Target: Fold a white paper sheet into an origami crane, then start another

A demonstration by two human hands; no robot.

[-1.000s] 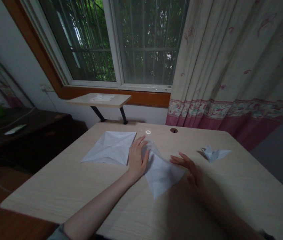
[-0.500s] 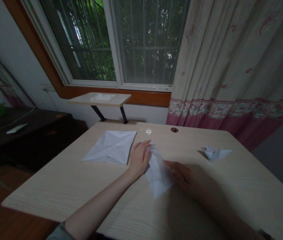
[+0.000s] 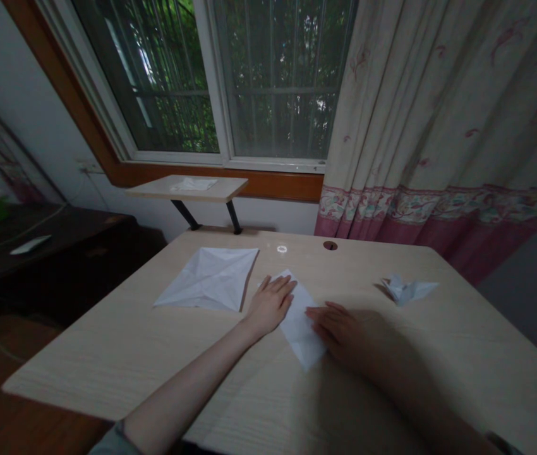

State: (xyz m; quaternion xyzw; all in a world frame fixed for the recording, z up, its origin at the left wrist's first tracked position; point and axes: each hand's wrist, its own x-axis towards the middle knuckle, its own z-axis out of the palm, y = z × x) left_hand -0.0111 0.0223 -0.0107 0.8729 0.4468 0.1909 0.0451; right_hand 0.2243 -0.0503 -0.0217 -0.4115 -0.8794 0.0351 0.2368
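Observation:
A folded sheet of white paper (image 3: 301,328) lies on the table in front of me, longer than it is wide, with a point toward me. My left hand (image 3: 272,302) rests flat across its upper left part, fingers stretched out. On its right edge lie the fingertips of my right hand (image 3: 337,330), the fingers extended and the palm low to the table. Left of my hands is a creased, unfolded white paper sheet (image 3: 214,278). Far to the right sits a small folded paper figure (image 3: 407,291) with pointed ends.
The pale wooden table (image 3: 155,366) has a round cable hole (image 3: 330,246) at the back. A small raised shelf (image 3: 150,188) on black legs holds white paper (image 3: 195,184). A curtain (image 3: 392,126) hangs behind on the right. A dark cabinet (image 3: 69,243) stands at the left.
The folded paper has turned and now looks narrower, its near point shifted slightly right. My left hand has moved a little right and nearer. My right hand lies flatter along the paper's edge.

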